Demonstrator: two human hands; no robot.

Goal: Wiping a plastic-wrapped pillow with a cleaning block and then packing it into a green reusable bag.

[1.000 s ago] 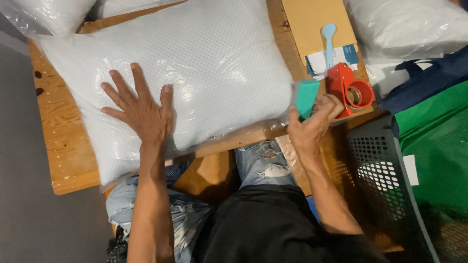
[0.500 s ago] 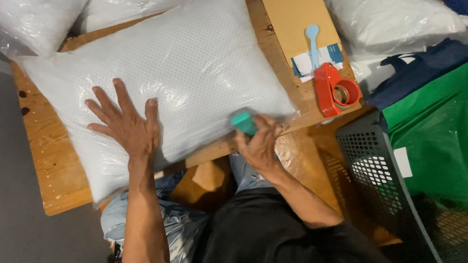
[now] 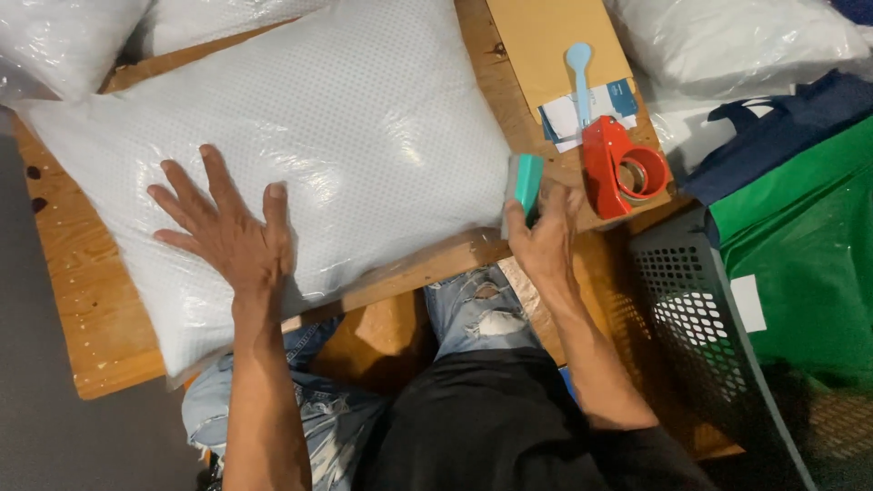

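Hands (image 3: 232,241) on pillow (image 3: 300,155) — wooden table (image 3: 77,300)

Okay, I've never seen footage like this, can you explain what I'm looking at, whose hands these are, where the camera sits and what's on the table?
There is no machine here: a person works with two bare hands, filmed by a camera worn on the head and looking straight down, so you also see their lap in torn jeans.

The left hand lies flat, fingers spread, on a white pillow in clear plastic that covers most of the wooden table. The right hand holds a small teal block against the pillow's right edge.

Also on the table: a red tape dispenser, a brown envelope and a light blue plastic tool. To the right stands a grey perforated basket beside a green bag.
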